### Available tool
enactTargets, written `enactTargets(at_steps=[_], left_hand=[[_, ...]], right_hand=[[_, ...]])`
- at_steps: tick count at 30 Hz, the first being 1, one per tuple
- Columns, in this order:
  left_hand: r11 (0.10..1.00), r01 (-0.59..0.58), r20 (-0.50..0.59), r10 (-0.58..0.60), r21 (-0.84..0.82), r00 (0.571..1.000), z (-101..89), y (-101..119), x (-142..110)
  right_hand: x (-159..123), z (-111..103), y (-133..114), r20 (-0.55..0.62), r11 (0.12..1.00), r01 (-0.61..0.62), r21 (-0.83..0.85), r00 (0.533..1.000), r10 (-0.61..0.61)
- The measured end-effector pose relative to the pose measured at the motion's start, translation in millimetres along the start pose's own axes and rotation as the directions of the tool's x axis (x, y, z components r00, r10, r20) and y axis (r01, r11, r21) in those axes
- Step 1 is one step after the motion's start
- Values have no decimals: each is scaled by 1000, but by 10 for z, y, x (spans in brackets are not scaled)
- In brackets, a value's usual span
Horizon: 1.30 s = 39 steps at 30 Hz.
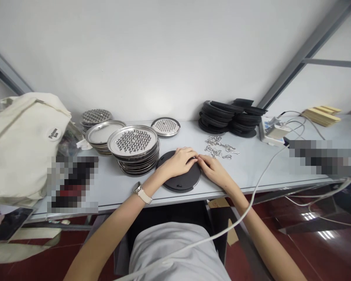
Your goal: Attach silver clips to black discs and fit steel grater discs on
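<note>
A flat black plastic disc (181, 181) lies on the table in front of me, with small slots near its rim. My left hand (179, 160) lies over its upper part, fingers bent around its far right edge and thumb pointing right. At that same edge my right hand (212, 169) has its fingers pinched together, touching the left fingertips. Whatever sits between the right fingertips is too small or hidden to name. Just beyond the right hand is a loose spread of small metal clips (218, 147). Left of the disc stands a stack of round metal grater plates (133, 141).
More metal plates (105, 130) stand behind at left, and a grater disc with a dark rim (165, 127) lies at the back. Black plastic rings (218, 113) are piled at back right beside a power strip (270, 130). A white cable (260, 181) crosses before me. A cream bag (23, 148) sits left.
</note>
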<state>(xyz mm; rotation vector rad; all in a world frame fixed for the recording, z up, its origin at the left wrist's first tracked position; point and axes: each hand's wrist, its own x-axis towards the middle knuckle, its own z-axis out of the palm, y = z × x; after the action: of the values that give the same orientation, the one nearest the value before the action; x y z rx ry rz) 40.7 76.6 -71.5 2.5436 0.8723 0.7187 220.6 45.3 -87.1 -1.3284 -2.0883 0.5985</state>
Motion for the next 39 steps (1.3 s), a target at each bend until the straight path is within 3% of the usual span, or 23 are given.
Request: enactTargets(at_steps=[13, 25, 39], left_hand=[[999, -39, -12, 39, 1, 999, -19, -8, -16], [981, 63, -62, -52, 184, 997, -53, 81, -36], [993, 50, -60, -43, 110, 997, -52, 50, -26]], right_hand=[[-2, 22, 9, -43, 997, -33, 76, 998, 36], [4, 16, -14, -49, 1000, -4, 19, 999, 5], [-17, 5, -18, -32, 999, 4, 39, 999, -2]])
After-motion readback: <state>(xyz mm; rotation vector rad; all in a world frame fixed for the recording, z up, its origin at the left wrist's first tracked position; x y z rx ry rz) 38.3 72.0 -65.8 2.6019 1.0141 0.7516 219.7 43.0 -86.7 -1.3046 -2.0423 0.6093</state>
